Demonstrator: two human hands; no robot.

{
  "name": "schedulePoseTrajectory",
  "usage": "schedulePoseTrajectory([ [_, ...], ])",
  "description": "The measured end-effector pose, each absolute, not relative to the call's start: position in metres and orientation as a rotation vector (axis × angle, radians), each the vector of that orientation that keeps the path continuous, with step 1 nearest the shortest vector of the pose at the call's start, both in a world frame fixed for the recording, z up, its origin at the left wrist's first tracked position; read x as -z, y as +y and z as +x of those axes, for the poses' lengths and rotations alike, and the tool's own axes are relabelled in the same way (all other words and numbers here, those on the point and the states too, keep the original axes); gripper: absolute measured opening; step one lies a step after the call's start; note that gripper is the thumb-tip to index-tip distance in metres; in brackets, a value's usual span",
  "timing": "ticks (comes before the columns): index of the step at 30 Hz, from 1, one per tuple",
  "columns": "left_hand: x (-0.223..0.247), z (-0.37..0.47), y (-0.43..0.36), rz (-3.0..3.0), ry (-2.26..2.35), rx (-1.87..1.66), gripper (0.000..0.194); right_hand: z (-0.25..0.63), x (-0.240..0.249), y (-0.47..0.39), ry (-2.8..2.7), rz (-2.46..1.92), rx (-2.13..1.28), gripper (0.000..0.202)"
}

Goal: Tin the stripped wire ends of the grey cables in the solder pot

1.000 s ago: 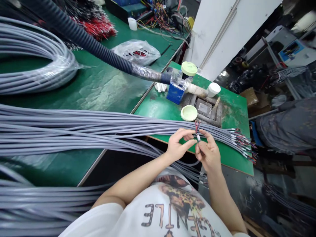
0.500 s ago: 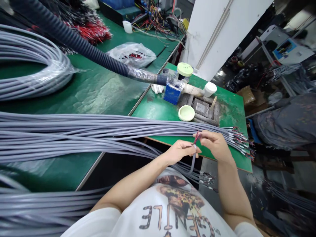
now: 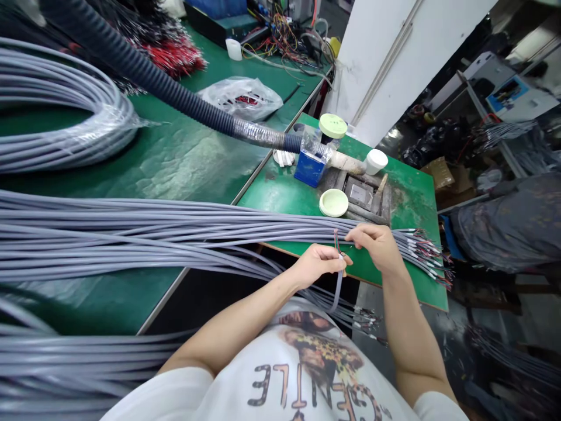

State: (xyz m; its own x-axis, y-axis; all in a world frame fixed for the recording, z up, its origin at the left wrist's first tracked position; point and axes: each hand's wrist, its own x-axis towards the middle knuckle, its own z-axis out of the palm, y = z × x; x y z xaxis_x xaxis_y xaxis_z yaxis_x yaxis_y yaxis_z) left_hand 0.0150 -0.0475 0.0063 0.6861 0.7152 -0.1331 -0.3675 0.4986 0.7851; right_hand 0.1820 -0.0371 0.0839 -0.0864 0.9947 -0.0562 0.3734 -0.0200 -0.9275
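My left hand [image 3: 322, 261] pinches one grey cable [image 3: 338, 289] close to its end. Thin red and dark wires [image 3: 336, 240] stick up from that end, above my fingertips. Just right of the wires is my right hand [image 3: 372, 241], its thumb and fingers pressed together; whatever they hold, if anything, is too small to make out. Behind both hands, a long bundle of grey cables [image 3: 245, 217] runs across the green table [image 3: 272, 190], its stripped ends [image 3: 427, 251] fanned out at the right.
A corrugated hose [image 3: 193, 105] reaches over the table to a blue box [image 3: 309, 168]. Near it are a pale green lid [image 3: 333, 203], a white cup [image 3: 376, 161] and a dirty metal tray [image 3: 381, 204]. Coiled grey cable [image 3: 103, 126] lies at the left.
My right hand has come away from the wires, which now stand up straighter and apart from it. My left hand still holds the cable, slightly further left.
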Motion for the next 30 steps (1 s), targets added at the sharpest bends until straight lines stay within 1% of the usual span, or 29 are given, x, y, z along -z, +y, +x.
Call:
schedulePoseTrajectory([
  [4,-0.013,0.018,-0.05,0.806,0.455,-0.648,0.023,0.177,-0.098,-0.039,-1.715,-1.481,-1.2,0.017],
  [10,-0.009,0.013,-0.049,0.801,0.485,-0.692,0.022,0.173,-0.094,-0.035,-1.622,-1.401,-1.281,0.014],
  [16,-0.005,0.013,-0.046,0.67,0.494,-0.741,0.029,0.183,-0.079,-0.046,-1.572,-1.354,-1.092,0.011],
  [20,-0.005,0.013,-0.045,0.528,0.429,-0.727,0.034,0.185,-0.073,-0.057,-1.509,-1.388,-0.877,0.008],
  [22,-0.004,0.012,-0.043,0.471,0.41,-0.731,0.036,0.185,-0.072,-0.065,-1.547,-1.356,-0.723,0.012],
  [28,-0.005,0.012,-0.037,0.357,0.37,-0.755,0.04,0.182,-0.062,-0.088,-1.966,-1.168,-0.253,0.044],
  [30,-0.008,0.014,-0.036,0.333,0.355,-0.776,0.04,0.18,-0.057,-0.091,-2.113,-1.12,-0.166,0.049],
])
